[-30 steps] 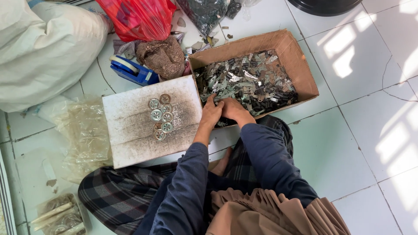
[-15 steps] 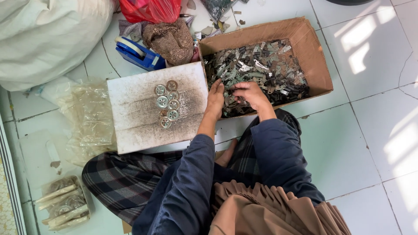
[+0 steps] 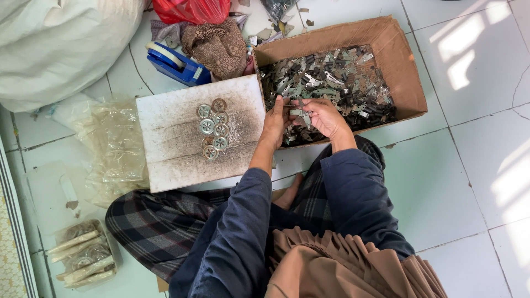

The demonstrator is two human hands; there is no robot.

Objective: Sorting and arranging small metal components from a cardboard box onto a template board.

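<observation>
The right hand (image 3: 326, 115) pinched a small metal clip (image 3: 297, 112) over the cardboard box (image 3: 411, 72), the clip's long axis running three to nine o'clock. The left hand (image 3: 274, 124), fingers loosely curled and holding nothing I could make out, lay just beside it at nine o'clock. The box held a heap of metal clips (image 3: 331, 83). Round discs (image 3: 214, 131) sat on the white board (image 3: 165, 149), further toward nine o'clock.

Brown cardboard box (image 3: 408, 66) (open) upper right, clear plastic bags (image 3: 113, 143) left
</observation>
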